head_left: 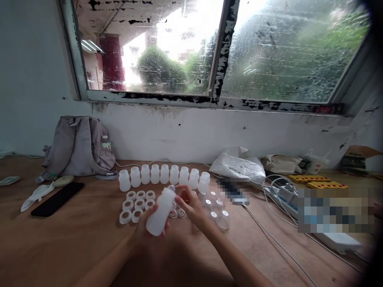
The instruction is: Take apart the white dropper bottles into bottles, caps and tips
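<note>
bottle: a frosted white, waisted plastic bottle (pixel 160 215), held above the wooden worktop (pixel 89 247), in front of the person and between the two hands.
long axis: tilted, base down and to the left, mouth up and to the right, so that the open end leans to the right hand's side.
bottle mouth: a small, clear, rounded piece (pixel 171 187) shows at this upper end; whether it sits on the rim or is only held against it, i cannot tell.
left hand: the left hand (pixel 146 219) is wrapped round the lower body, thumb on the near left side, fingertips showing past the right edge; it is clamped on the bottle.
right hand: the right hand (pixel 191 203) comes in from the right with thumb and fingers bent at the mouth, just beside the clear piece; whether they are closed on it, i cannot tell.
nearer hand: the left to the base, the right to the mouth; the two are apart, with the bottle between them.
rings: white, round plastic rings (pixel 139 208) lie in rows behind and left of the bottle.
small parts: clear, round plastic parts (pixel 181 213) lie beyond the right hand, partly covered by it.
cups: clear plastic domed cups (pixel 223 223) stand to the right of that hand.
bottle row: nine matching frosted bottles (pixel 164 174) stand upright, farther back.
</note>
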`<act>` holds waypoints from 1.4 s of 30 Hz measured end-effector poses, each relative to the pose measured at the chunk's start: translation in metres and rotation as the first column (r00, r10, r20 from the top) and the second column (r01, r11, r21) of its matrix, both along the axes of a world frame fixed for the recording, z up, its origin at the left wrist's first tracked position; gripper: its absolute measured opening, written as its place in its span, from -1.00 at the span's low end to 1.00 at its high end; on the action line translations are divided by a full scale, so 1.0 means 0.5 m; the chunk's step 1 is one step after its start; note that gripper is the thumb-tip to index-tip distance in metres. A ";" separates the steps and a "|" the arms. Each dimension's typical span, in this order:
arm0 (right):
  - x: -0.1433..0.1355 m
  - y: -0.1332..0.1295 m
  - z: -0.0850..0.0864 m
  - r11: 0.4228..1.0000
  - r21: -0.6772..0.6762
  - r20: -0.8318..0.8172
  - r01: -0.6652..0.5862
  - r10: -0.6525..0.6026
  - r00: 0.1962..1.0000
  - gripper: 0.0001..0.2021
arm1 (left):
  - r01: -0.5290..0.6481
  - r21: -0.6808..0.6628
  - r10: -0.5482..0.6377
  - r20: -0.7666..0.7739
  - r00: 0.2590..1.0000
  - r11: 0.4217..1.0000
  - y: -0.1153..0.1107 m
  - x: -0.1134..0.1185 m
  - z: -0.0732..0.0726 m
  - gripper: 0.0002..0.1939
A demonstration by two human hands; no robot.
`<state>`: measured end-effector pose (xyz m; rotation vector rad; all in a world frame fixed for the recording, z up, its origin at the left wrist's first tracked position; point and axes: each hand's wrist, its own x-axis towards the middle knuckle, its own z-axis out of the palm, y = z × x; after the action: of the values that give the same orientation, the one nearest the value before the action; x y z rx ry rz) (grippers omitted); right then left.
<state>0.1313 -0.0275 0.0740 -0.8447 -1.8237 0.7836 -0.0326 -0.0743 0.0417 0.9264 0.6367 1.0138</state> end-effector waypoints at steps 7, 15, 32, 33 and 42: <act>0.016 0.012 0.009 0.991 -0.025 -0.083 0.131 -0.133 0.988 -0.73 | -0.036 0.000 0.036 -0.109 0.993 0.999 0.027 -0.011 -0.011 -0.47; 0.018 0.026 0.002 0.985 -0.143 -0.104 0.092 -0.108 0.989 -0.64 | 0.078 0.042 -0.068 -0.206 0.976 0.996 0.023 -0.006 -0.017 -0.57; 0.034 0.034 -0.013 0.985 -0.019 -0.199 0.173 -0.174 0.964 -0.74 | -0.536 0.406 0.636 -0.163 0.754 0.740 0.072 -0.100 0.011 -0.53; 0.031 0.031 -0.015 0.984 0.002 -0.175 0.179 -0.175 0.969 -0.75 | -0.582 0.454 0.707 -0.169 0.687 0.675 0.081 -0.130 0.010 -0.53; 0.001 -0.008 -0.018 0.969 0.225 0.124 0.097 -0.127 0.984 -0.83 | -0.618 0.628 0.851 -0.507 0.137 0.474 0.114 -0.341 -0.051 -0.45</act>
<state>0.1316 -0.0316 0.0649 -0.8663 -1.9230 0.4520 -0.2029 -0.0175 0.0164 1.3520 1.9589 1.6222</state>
